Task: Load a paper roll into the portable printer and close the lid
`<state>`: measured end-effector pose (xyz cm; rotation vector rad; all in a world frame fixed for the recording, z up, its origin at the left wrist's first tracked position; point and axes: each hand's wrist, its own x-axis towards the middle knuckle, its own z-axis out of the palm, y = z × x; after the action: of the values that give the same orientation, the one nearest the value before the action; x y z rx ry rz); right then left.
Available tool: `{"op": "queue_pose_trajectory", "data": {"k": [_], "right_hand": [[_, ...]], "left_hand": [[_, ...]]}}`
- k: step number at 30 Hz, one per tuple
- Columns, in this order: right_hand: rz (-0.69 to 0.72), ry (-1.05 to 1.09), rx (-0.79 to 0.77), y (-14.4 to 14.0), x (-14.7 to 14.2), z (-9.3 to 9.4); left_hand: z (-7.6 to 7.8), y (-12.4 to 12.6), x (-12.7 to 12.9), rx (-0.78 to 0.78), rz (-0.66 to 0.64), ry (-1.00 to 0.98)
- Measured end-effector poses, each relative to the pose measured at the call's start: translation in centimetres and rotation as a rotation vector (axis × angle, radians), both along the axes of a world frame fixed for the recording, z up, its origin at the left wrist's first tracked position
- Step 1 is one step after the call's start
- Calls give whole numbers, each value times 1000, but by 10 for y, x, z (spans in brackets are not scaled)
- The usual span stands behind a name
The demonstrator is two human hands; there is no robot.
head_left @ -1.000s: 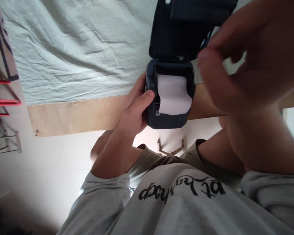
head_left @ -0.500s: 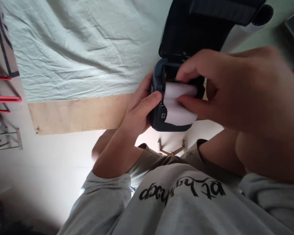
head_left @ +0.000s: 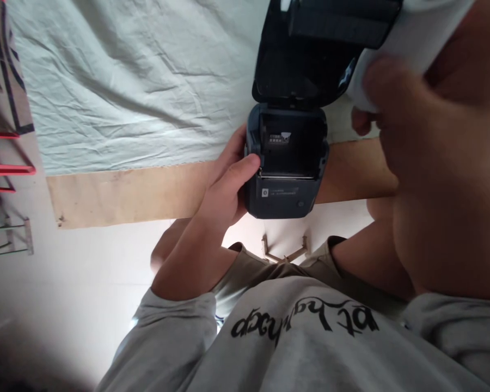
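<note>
A small dark portable label printer (head_left: pixel 280 198) stands near the table edge with its lid (head_left: pixel 302 71) flipped up. Inside its bare paper bay (head_left: pixel 296 147) I see a small printed label. My left hand (head_left: pixel 231 182) grips the printer's left side, thumb on the rim and fingers behind it. To the right of the lid, my right hand (head_left: pixel 424 120) is closed on white paper (head_left: pixel 408 43). Motion blurs that hand, and the paper's full shape is partly hidden.
Pale green cloth (head_left: pixel 139 81) covers the table, with a bare wooden edge strip (head_left: pixel 134 193) at the front. Red metal bars (head_left: pixel 8 170) and a small rack (head_left: pixel 8 239) lie at the far left. Below the printer, a wooden stand (head_left: pixel 286 253) shows on the floor.
The white paper has come out of the printer's bay as my right hand moved up and right. My left hand keeps its grip on the printer, which has shifted slightly left.
</note>
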<state>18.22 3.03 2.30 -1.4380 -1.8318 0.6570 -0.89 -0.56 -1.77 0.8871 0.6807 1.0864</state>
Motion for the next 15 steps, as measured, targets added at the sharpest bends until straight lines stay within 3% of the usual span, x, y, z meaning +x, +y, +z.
{"op": "queue_pose_trajectory", "data": {"k": [5, 10, 15], "right_hand": [[-42, -340, 115, 0, 3, -11], [33, -388, 114, -3, 2, -13], [-6, -523, 45, -6, 2, -18]], "left_hand": [[3, -1, 2, -11, 35, -7], [3, -1, 3, -43, 70, -53], [2, -1, 3, -72, 106, -65]]}}
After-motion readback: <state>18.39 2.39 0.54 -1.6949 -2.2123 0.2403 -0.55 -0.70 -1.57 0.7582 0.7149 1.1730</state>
